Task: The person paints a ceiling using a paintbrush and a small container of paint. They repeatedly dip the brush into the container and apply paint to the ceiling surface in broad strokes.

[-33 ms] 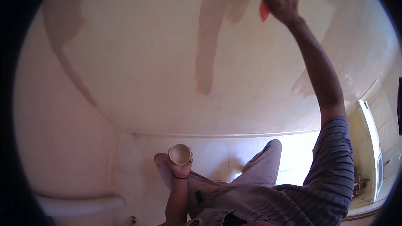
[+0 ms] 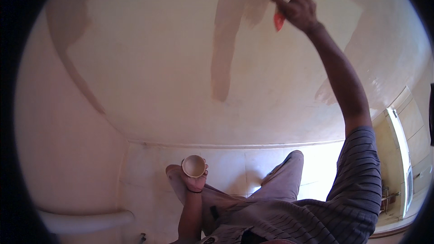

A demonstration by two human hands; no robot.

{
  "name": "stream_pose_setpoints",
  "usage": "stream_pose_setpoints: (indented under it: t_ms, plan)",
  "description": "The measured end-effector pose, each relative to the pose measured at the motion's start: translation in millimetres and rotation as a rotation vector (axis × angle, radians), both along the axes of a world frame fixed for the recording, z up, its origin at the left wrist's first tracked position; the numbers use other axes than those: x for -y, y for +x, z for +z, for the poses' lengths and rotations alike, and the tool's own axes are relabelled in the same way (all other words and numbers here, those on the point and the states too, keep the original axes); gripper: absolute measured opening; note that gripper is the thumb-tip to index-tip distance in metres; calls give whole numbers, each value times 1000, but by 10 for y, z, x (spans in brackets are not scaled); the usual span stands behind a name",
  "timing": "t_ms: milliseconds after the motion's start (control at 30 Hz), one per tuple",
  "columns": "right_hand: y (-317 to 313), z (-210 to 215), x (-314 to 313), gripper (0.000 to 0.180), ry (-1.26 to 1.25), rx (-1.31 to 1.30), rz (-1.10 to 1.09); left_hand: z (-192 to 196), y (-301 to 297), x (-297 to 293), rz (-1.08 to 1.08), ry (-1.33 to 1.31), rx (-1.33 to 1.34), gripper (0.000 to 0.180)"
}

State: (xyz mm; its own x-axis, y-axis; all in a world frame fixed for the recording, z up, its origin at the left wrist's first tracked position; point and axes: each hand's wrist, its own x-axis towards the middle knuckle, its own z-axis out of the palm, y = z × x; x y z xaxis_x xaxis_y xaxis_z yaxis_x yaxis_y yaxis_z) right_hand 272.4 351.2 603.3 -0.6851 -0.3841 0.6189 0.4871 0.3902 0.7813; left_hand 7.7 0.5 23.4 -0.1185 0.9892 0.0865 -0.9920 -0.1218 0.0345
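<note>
My right hand (image 2: 296, 10) is raised against the wall, closed round the red handle of a paintbrush (image 2: 278, 21). Its metal band and pale bristles show above my fingers at the top edge, on or close to the wall. Darker beige paint strokes (image 2: 222, 58) run down the cream wall (image 2: 153, 63) to the left of the brush. Low in front of me, my left hand (image 2: 196, 181) grips a small round bowl (image 2: 194, 166) with pale liquid or residue inside; which of these I cannot tell.
A pinkish side wall (image 2: 68, 153) meets the painted wall at the left corner. A thick white pipe (image 2: 86, 222) lies at the lower left. My bent knees are over pale floor tiles (image 2: 149, 167). On the right is a bright door or window frame (image 2: 400, 140).
My right hand has come slightly down and left with the paintbrush, and more of its metal band and bristles shows. My left hand and the bowl have stayed in place.
</note>
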Motion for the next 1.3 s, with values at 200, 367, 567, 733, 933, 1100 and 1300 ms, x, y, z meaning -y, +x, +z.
stream_pose_setpoints:
  t_ms: [200, 367, 567, 733, 933, 1100, 1300]
  plan:
    - [-460, -1132, 47, 18, 70, 22, -60, 89, -9, 19, -4, -10, 23, 66]
    - [-438, -1099, -64, 14, 58, 8, -79, 535, 48, 38, -1, -62, 25, 65]
    - [-470, -1590, -19, 14, 29, 58, -85, 261, -27, 12, -24, -3, 9, 67]
    - [-387, -1822, 200, 18, -180, 197, 16, 213, -19, -1, -31, 88, 29, 75]
    - [-202, -1721, 403, 21, -840, 318, 323, 154, -68, 33, -35, 118, 44, 75]
    - [-160, -1023, 42, 20, -880, 264, 299, 252, -29, 17, 4, 14, 16, 70]
    - [-121, -460, 90, 16, -852, 307, 332, 291, -20, 30, -20, 23, 56, 73]
